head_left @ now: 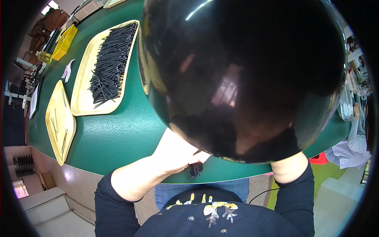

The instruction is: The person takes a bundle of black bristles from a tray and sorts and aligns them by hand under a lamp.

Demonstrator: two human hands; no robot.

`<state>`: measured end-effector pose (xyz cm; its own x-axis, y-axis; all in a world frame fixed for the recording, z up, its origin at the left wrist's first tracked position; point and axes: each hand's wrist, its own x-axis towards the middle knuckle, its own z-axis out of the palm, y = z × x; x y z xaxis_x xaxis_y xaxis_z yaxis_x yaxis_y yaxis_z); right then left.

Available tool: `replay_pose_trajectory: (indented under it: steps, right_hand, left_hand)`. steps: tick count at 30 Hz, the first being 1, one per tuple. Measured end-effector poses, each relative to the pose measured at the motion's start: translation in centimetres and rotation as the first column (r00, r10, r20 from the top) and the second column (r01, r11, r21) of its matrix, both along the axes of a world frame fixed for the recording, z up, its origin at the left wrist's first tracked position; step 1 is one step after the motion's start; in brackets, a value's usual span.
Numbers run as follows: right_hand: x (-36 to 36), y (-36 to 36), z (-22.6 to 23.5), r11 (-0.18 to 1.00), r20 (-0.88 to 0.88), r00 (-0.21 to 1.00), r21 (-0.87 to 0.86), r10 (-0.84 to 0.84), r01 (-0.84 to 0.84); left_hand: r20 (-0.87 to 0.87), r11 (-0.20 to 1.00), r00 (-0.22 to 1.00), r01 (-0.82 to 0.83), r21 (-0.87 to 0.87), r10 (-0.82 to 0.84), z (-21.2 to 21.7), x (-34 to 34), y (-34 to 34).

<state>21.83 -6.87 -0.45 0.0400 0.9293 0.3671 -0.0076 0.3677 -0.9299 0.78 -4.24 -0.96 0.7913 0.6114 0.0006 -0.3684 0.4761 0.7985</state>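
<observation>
A large glossy black dome (244, 79), which looks like a lamp shade, covers much of the view over the table. Below its lower left rim, my left hand (177, 154) is closed around a bundle of thin black rods (196, 170), whose ends stick out downward near the table's front edge. Only the wrist of my right hand (291, 168) shows, under the dome's lower right rim; the fingers are hidden behind it. To the left, a cream tray (83, 94) carries a large heap of similar black rods (112, 59).
A smaller cream tray (60, 93) with a few thin rods lies at the table's left edge. Beyond it are a pinkish scrap (68, 71) and a yellow bin (65, 42). At the far right a co-worker's pale sleeve (357, 136) shows beside a clear container (346, 106).
</observation>
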Motion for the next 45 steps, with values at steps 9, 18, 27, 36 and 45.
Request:
replay_pose_trajectory:
  steps: [9,18,27,36,45]
  right_hand:
    - [0.0,0.2,-0.1,1.0,-0.003,1.0,0.001,0.016,-0.016]
    - [-0.1,0.1,-0.1,1.0,0.001,1.0,0.003,0.022,-0.022]
    - [0.0,0.0,0.0,1.0,0.011,0.999,-0.003,0.03,-0.03]
    - [0.0,-0.5,-0.4,0.997,0.009,0.997,-0.026,0.076,-0.075]
    - [0.8,-1.4,-2.6,0.969,0.08,0.967,0.033,0.24,-0.243]
  left_hand:
    - [0.151,0.902,0.988,0.076,-0.424,-0.013,-1.4,0.0,-0.4]
    - [0.206,0.947,0.974,0.149,-0.284,-0.092,-0.3,-0.5,-0.1]
    - [0.225,0.919,0.972,0.151,-0.364,-0.071,1.2,0.6,0.1]
    - [0.339,0.94,0.939,0.162,-0.301,-0.053,-1.1,-0.1,-0.4]
    - [0.141,0.875,0.985,0.154,-0.459,-0.1,1.2,0.0,0.1]
